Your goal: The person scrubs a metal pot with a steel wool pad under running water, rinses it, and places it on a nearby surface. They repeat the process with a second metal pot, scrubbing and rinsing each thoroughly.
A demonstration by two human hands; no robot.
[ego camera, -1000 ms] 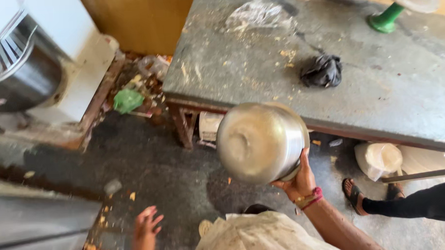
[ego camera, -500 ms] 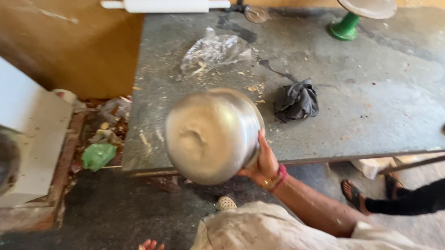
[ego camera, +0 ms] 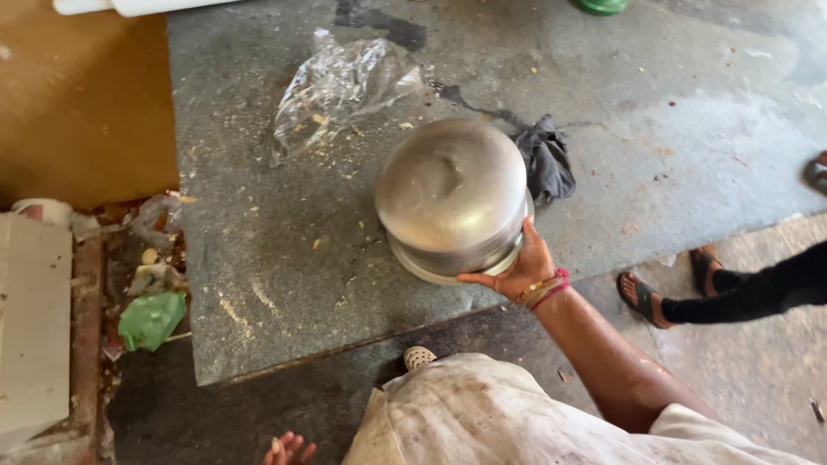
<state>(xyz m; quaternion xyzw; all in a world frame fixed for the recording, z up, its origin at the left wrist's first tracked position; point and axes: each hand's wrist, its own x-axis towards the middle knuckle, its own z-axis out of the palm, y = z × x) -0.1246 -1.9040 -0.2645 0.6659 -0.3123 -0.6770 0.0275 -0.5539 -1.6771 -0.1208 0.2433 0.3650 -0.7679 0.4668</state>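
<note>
Steel pot, upturned over the grey stone table, likely feels rigid, fairly light when empty and slick on its dome, so the rim offers the surest grip. Right hand clamps that lower rim. Left hand hangs low with fingers spread, holding nothing.

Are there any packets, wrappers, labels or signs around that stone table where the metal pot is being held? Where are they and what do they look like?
Clear plastic bag: crumpled flat on the grey table, beyond the metal pot in the right hand.
Green wrapper: crumpled on the floor left of the table, among litter.
No labels, signs or screens show.
</note>
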